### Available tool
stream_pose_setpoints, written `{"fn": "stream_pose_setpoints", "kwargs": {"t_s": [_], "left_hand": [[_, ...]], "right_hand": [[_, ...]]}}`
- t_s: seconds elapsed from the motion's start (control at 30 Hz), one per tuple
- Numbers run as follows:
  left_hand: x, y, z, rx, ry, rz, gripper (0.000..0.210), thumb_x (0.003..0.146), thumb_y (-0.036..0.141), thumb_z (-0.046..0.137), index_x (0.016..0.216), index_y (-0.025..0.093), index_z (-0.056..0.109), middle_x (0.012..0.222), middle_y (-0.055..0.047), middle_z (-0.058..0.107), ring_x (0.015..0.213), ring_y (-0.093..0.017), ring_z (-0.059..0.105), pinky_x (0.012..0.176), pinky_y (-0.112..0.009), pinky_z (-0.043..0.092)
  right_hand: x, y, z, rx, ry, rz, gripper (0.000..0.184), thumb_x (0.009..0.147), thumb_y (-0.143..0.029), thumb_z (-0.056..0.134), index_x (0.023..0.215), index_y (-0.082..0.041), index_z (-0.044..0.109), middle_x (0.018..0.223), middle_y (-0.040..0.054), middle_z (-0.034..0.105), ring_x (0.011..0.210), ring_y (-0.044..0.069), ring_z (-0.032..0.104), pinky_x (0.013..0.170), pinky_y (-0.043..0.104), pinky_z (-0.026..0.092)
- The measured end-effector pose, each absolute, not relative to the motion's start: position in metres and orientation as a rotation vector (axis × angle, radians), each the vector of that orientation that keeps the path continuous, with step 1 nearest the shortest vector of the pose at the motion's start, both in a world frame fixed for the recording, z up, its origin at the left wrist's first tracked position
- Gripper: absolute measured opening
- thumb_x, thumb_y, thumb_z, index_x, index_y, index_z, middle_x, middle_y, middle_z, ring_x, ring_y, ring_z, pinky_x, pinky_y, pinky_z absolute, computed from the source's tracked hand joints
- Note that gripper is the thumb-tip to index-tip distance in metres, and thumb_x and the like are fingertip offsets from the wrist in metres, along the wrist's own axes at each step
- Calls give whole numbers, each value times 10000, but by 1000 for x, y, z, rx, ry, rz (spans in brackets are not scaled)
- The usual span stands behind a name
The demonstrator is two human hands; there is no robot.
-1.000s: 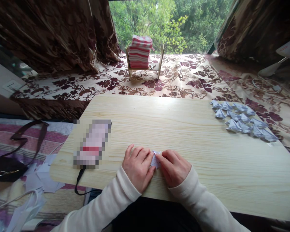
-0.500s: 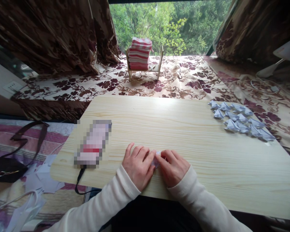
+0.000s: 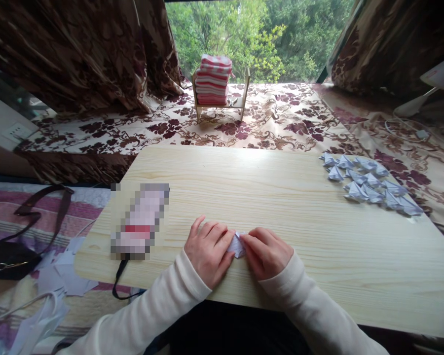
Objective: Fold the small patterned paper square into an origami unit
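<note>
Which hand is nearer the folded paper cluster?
Right. The right hand is left of the folded paper cluster, closer to the wearer; the left hand is farther left.

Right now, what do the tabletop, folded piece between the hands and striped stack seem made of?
Tabletop: wood or laminate, satin; pale grain, soft glare. Folded piece: apparently matte paper; thin, crisp edges. Striped stack: soft fabric, fibre unclear; rounded folds.

The paper (image 3: 238,248) is white with a lilac cast (the folded pieces (image 3: 355,191) lean bluer), the sleeves (image 3: 163,301) plain cream. The table (image 3: 281,192) is pale yellow, streaked with wood grain. The towels (image 3: 212,81) alternate pink-red and white. Maroon flowers and brown scrolls pattern the cream cloth (image 3: 294,125); the bedspread (image 3: 91,197) has purple, pink and beige bands.
</note>
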State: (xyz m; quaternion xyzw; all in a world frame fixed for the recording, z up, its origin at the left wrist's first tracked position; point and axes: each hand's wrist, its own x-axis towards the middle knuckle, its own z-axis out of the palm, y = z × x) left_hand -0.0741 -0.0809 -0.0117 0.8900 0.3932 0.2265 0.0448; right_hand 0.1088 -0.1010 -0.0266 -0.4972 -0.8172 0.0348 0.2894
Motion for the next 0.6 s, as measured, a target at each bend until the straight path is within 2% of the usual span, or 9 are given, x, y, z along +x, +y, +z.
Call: {"fn": "stream_pose_setpoints", "kwargs": {"t_s": [0.6], "left_hand": [[-68,-78,-11,2788,1210,632,314,840,257,448,1100,171,602,986,-74,650,952,-235,521,996,-523,250]], "right_hand": [[111,-98,-25,-1376,-2209,144,244,857,-165,445,1027,-170,621,754,37,606,680,144,552,618,239,445]]}}
